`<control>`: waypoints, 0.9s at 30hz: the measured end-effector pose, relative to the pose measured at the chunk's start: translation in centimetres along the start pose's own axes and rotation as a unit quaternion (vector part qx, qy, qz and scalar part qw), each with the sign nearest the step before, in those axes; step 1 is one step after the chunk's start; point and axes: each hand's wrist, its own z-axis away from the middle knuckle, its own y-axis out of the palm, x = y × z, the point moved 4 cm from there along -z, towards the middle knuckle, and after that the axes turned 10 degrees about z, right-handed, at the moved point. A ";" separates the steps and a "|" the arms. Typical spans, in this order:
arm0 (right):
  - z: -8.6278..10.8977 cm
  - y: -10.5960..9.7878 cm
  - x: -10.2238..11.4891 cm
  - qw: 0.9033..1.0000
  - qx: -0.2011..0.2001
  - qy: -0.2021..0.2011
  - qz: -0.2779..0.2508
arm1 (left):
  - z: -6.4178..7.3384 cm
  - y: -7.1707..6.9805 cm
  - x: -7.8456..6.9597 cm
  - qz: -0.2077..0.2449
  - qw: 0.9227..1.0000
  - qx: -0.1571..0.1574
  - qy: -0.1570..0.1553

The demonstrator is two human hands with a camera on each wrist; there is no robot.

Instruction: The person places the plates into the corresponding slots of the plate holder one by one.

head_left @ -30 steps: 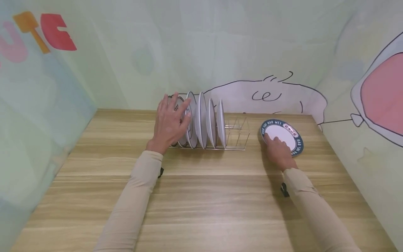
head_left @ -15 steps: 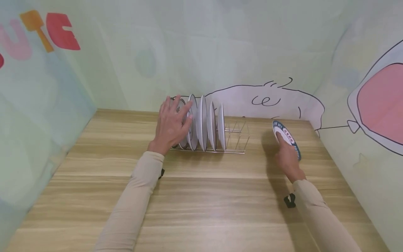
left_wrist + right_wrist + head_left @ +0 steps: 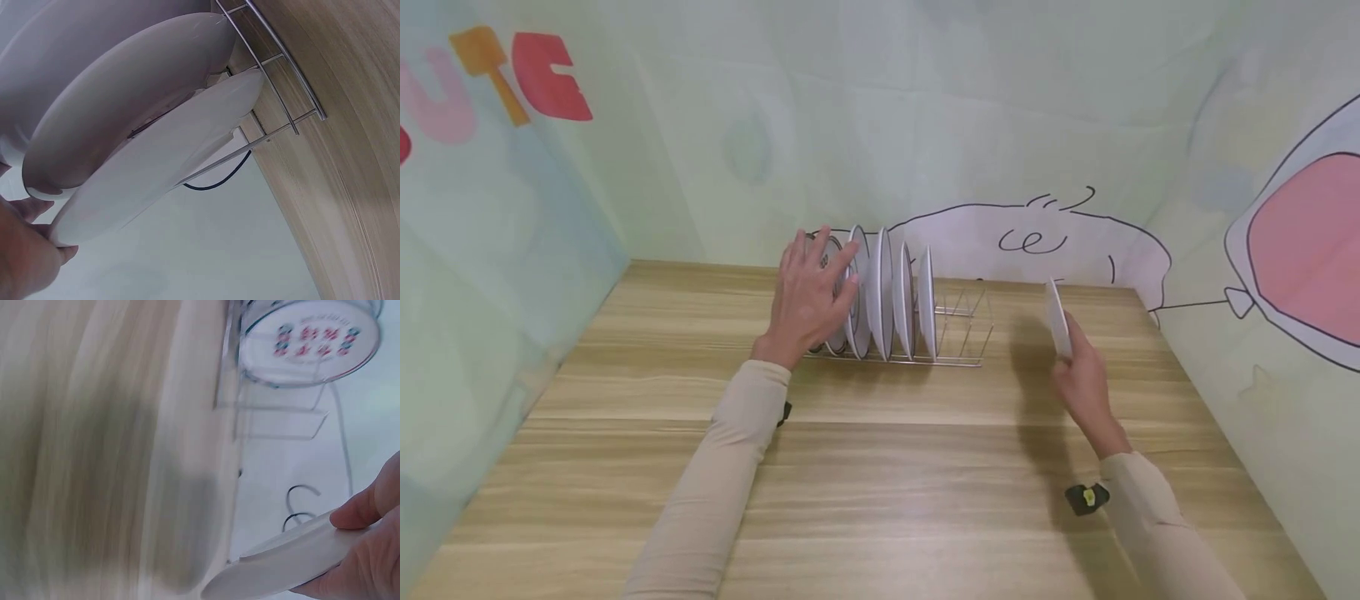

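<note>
My right hand [image 3: 1084,383] pinches a small plate [image 3: 1058,321] between thumb and fingers. It stands on edge over the table to the right of the rack, its white side turned to the left. In the right wrist view the held plate [image 3: 287,565] appears edge-on, thumb on one face and fingers on the other. My left hand [image 3: 808,296] rests with spread fingers on the leftmost plates in the wire dish rack [image 3: 966,362]. The left wrist view shows fingertips [image 3: 34,209] right at the rims of the end plates [image 3: 169,153]. Several upright plates [image 3: 882,296] fill the rack's left and middle slots.
Bare wire slots [image 3: 966,329] show at the rack's right end. The wooden table [image 3: 880,492] runs back to a printed cloth wall [image 3: 880,125]. A black wrist device [image 3: 1086,498] hangs below the right sleeve.
My right hand has lifted the blue-rimmed plate off the table and turned it upright, its printed face no longer showing in the head view. The left hand stays on the racked plates.
</note>
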 end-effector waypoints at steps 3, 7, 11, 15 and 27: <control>0.9 -0.4 0.7 0.999 0.000 0.009 -0.041 | 0.0 0.0 0.0 -0.001 1.000 -0.002 0.003; 2.1 -1.0 1.6 0.995 0.005 0.027 -0.095 | 0.0 0.0 0.1 -0.004 1.000 -0.003 0.004; 3.5 -1.6 2.5 0.990 0.021 0.045 -0.132 | 0.0 0.0 0.1 -0.002 1.000 -0.001 0.003; 5.0 -1.9 3.4 0.986 0.031 0.048 -0.158 | 0.0 -0.1 0.2 0.000 1.000 -0.002 0.000; 8.9 -1.9 5.9 0.971 0.055 0.066 -0.225 | 0.0 0.1 0.4 0.000 1.000 -0.005 0.004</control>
